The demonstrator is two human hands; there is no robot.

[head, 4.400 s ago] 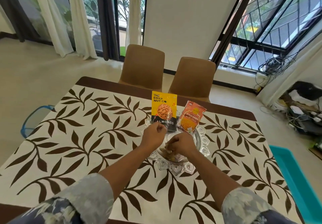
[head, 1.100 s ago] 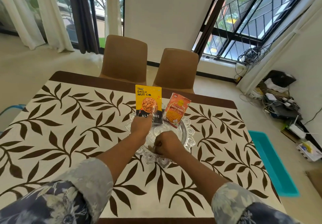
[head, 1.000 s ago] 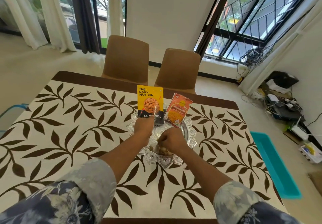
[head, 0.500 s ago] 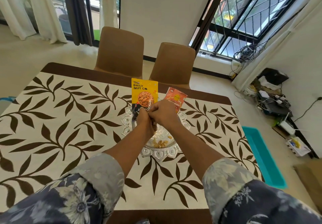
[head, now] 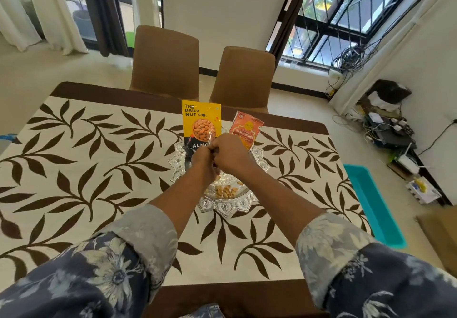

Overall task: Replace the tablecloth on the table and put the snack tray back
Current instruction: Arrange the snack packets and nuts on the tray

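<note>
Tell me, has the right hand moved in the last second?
Yes. The right hand has moved away from the person, off the nuts in the snack tray, to meet the left hand by the almond pouch at the far rim.

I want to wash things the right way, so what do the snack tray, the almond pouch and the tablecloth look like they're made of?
Snack tray: probably clear pressed glass or hard plastic; its embossed scalloped rim glints.
Almond pouch: glossy printed plastic film, going by its sheen.
Tablecloth: matte fabric with a leaf print, no shine.
</note>
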